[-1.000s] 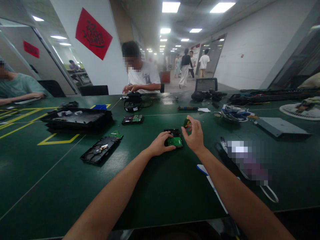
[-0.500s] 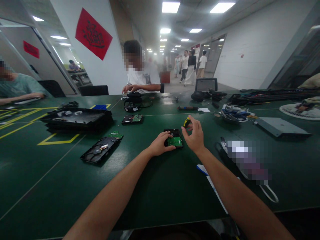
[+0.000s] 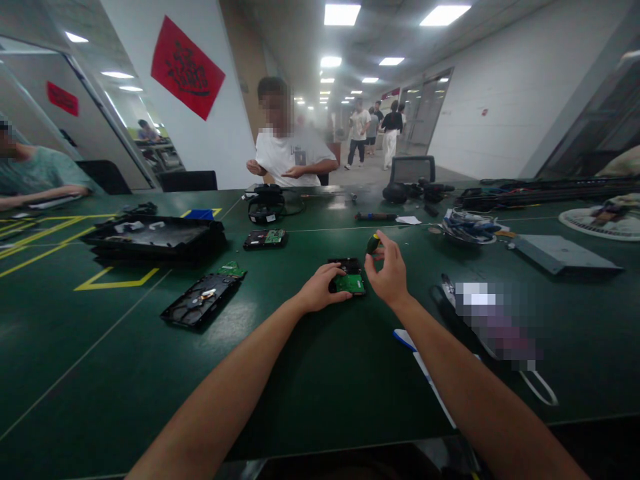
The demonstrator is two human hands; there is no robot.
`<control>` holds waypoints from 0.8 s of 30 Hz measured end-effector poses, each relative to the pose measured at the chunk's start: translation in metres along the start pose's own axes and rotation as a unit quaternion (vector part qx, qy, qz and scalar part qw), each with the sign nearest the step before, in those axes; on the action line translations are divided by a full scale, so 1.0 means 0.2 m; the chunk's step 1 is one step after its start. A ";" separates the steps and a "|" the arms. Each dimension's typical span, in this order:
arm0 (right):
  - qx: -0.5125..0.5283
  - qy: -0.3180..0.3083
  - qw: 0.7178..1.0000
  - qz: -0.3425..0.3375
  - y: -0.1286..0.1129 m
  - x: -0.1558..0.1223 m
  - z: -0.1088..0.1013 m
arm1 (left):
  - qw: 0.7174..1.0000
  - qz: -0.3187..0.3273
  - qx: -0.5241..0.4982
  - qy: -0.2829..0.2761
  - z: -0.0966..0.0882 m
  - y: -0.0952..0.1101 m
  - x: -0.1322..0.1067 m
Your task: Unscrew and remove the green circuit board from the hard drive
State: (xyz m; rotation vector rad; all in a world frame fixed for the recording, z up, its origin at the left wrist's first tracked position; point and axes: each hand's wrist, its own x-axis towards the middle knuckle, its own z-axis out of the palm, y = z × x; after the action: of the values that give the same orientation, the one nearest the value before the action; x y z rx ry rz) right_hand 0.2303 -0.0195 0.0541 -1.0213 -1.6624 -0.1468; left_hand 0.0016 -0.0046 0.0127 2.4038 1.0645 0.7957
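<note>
While the half-open left hand [image 3: 320,289] grips the drive [image 3: 353,284] mid-frame, the right hand [image 3: 389,274], pinching the screwdriver [image 3: 371,245], should press straight down.

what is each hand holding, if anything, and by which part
The right hand holds what looks like a screwdriver by its handle; the left hand holds the hard drive at its left side.
</note>
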 end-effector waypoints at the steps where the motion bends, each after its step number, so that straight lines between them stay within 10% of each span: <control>1: -0.002 0.000 1.000 0.001 0.00 0.00 0.00 | 1.000 0.000 0.001 -0.001 0.00 0.00 0.00; 24: -0.009 0.000 1.000 0.008 0.00 0.00 0.00 | 1.000 -0.002 -0.002 0.003 0.01 -0.01 0.00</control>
State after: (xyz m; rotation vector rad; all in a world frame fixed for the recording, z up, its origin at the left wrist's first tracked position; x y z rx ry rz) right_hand 0.2301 -0.0202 0.0546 -1.0468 -1.6553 -0.1514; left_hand 0.0014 -0.0034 0.0109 2.3969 1.0691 0.8026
